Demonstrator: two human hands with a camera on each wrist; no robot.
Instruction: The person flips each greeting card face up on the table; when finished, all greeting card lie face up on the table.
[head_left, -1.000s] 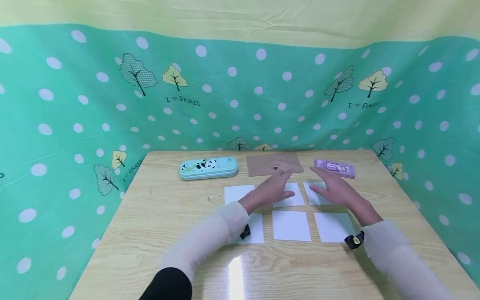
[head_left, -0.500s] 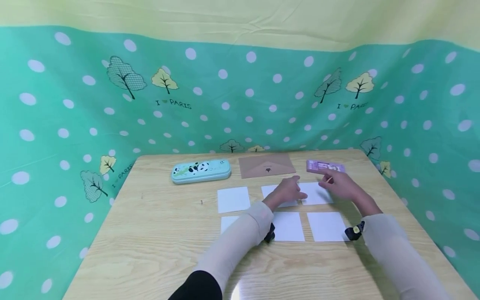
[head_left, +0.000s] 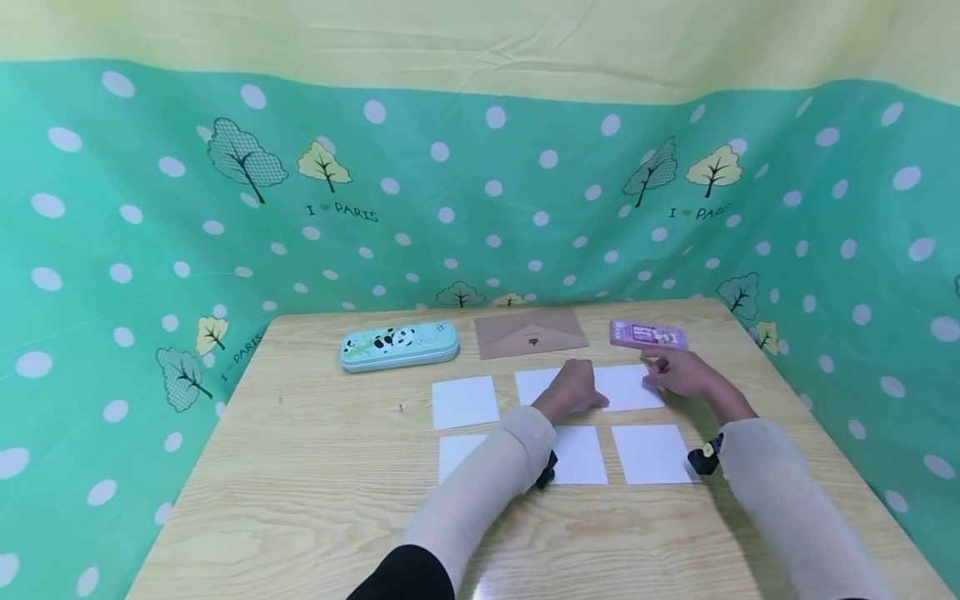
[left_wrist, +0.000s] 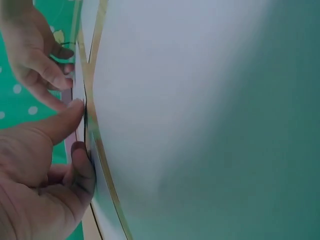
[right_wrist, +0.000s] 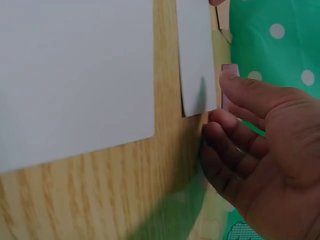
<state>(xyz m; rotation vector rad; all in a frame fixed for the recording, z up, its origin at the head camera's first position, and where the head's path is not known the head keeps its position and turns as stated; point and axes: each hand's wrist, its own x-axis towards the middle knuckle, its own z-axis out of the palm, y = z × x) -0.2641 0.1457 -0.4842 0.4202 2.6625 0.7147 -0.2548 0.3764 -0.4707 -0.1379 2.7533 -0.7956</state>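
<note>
Several white paper squares lie in two rows on the table. My left hand (head_left: 572, 390) reaches over the back middle square (head_left: 529, 382), its thumb at the near-left side of the back right square (head_left: 628, 387). The left wrist view shows that thumb (left_wrist: 67, 122) extended at a paper edge, the fingers bent below it. At the right edge of the back right square is my right hand (head_left: 681, 372), its fingertips right at the corner of the paper (right_wrist: 197, 60) in the right wrist view, the thumb held apart. Neither hand lifts a square.
A panda pencil case (head_left: 400, 346) stands at the back left, beside a brown envelope (head_left: 531, 333). Behind my right hand lies a purple box (head_left: 648, 334). Front row squares (head_left: 651, 454) lie nearer me, partly under my left sleeve (head_left: 487, 475). A green dotted curtain (head_left: 480, 208) hangs behind the table.
Both hands have come down to the back row. My left hand has moved right to the back right square, and my right hand's fingers have bent in at its right edge. The view has shifted slightly.
</note>
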